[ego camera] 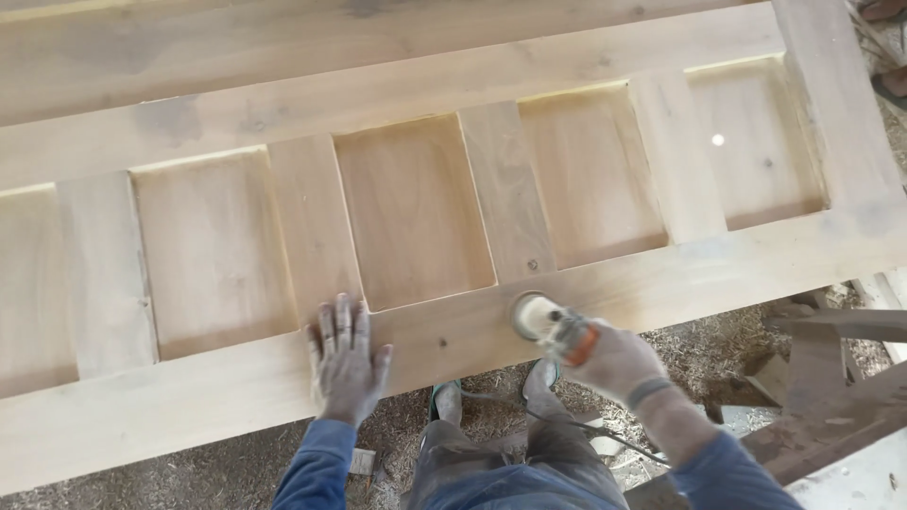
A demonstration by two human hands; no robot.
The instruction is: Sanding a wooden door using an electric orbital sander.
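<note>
Sanding near rail of panelled wooden door (444, 331). Right hand (614, 364) fingers closed round sander (543, 319), disc on rail. Left hand (345, 359) fingers spread flat, bracing. Next: likely guide sander along rail, steady pressure.

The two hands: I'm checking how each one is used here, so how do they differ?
The left hand lies flat and open on the wooden door rail with fingers spread, holding nothing; the right hand is closed around a power sander. The left hand rests directly on the wood, while the right hand meets it only through the tool. Both are dusty and wear blue sleeves.
</note>
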